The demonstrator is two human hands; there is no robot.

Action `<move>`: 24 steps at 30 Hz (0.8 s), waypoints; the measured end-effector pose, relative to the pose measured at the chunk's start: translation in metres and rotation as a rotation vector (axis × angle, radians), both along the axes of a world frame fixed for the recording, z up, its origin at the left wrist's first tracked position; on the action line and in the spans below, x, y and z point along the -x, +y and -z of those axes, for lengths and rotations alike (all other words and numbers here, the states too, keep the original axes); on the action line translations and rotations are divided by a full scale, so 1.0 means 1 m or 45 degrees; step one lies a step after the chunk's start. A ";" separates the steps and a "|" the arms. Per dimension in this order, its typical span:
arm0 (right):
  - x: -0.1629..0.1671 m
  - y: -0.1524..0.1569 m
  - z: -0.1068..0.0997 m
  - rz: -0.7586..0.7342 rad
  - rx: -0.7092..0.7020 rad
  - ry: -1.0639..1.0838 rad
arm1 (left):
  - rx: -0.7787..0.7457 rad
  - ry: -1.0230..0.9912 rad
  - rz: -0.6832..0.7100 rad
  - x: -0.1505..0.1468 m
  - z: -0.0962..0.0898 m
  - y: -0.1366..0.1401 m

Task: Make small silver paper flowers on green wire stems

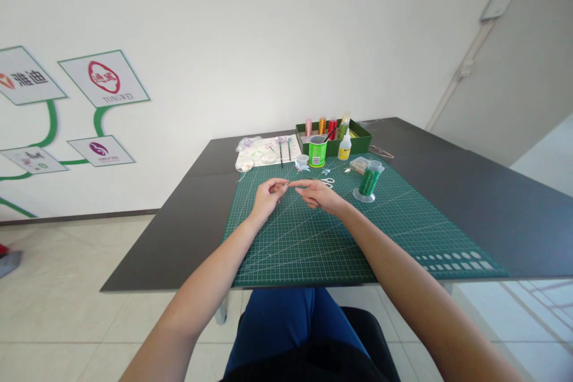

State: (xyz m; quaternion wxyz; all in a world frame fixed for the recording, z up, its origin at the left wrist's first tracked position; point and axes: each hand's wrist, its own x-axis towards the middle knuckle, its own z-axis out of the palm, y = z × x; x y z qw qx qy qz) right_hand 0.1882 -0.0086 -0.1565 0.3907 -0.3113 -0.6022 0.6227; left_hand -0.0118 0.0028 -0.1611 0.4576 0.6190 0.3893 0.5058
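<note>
Pinching with left hand (270, 196) mid-frame, index of right hand (320, 194) outstretched to it; cannot tell whether grasping anything. Apparently delicate fingertip work over green cutting mat (290, 245); calls for steadiness. White-handled scissors (329, 182) near right hand, frame centre.

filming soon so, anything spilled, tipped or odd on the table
Nothing stands out as spilled or damaged. The green thread spool stands on its base, the glue bottle is upright; whatever the left hand pinches is too small to judge.
</note>
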 end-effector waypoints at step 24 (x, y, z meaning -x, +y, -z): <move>0.000 -0.003 -0.004 -0.024 -0.002 0.017 | 0.008 0.014 0.009 0.000 -0.004 -0.004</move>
